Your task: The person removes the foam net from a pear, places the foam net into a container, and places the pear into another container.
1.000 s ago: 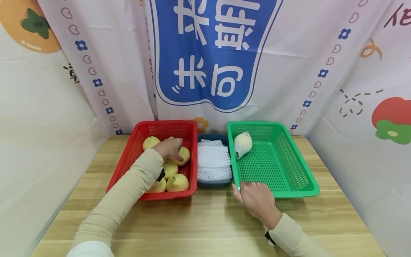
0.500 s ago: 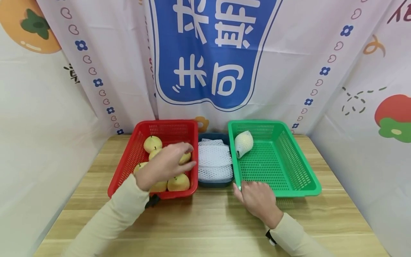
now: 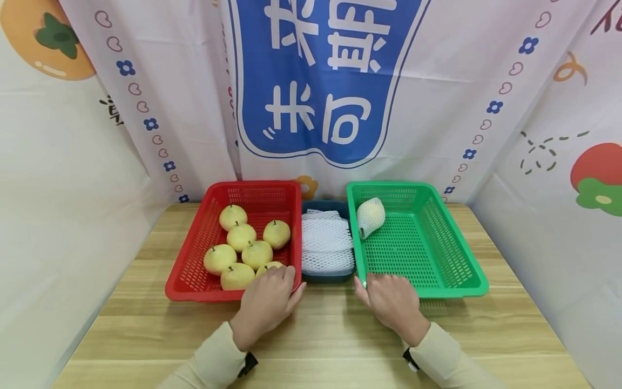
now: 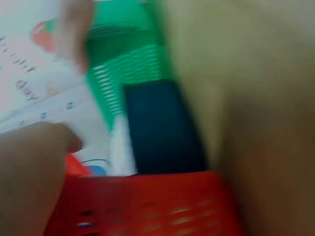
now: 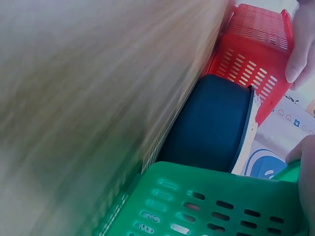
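My left hand (image 3: 267,302) is at the near right corner of the red basket (image 3: 194,296), fingers over the rim and thumb outside. In the left wrist view its fingers (image 4: 34,152) are blurred above the red wall. Several yellow pears (image 3: 241,236) with short stems lie inside, one partly hidden behind that hand. My right hand (image 3: 392,307) grips the near left corner of the green basket (image 3: 449,293), fingers curled over its rim. Within the green basket, against its left wall, rests one pear in a white foam net (image 3: 371,215).
Between the baskets stands a dark blue tub (image 3: 328,278) stacked with white foam net sleeves (image 3: 326,237). All sit on a wood-grain table (image 3: 335,346). Printed cloth (image 3: 184,97) hangs behind the table and along both sides.
My left hand has drawn back from over the pears and come to the red basket's near right corner, uncovering most of the pears. My right hand has kept its place on the green rim.
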